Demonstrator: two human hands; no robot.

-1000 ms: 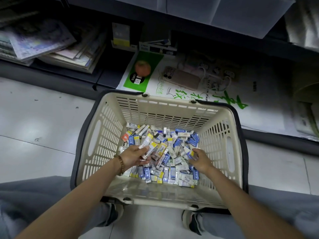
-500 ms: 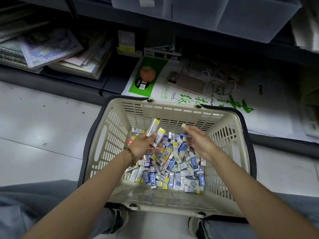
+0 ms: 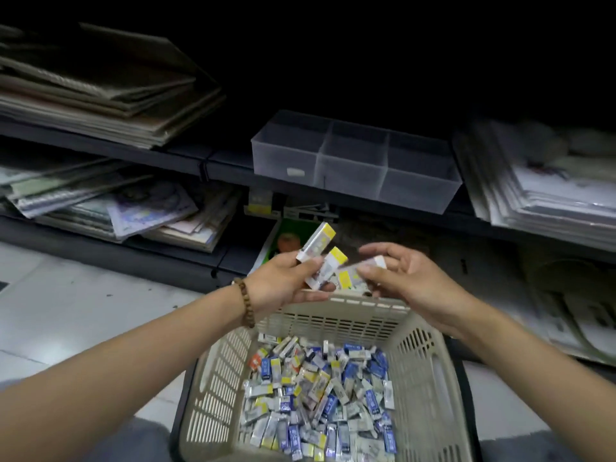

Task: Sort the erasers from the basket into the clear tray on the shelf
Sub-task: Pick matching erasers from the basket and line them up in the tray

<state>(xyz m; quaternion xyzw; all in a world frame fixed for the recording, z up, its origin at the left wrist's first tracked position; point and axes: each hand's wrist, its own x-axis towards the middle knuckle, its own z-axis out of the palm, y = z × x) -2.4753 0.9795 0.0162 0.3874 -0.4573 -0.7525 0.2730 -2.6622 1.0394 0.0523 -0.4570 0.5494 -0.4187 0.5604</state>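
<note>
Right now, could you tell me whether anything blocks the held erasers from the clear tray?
Nothing visible does. The left hand and right hand hold erasers above the basket rim; open space leads up to the tray, whose top is open.

Erasers (image 3: 320, 401) in basket (image 3: 213, 391) on floor, before shelf (image 3: 186, 158) bearing clear tray (image 3: 353, 171).

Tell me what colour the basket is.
The basket is beige, clearest in the head view.
</note>
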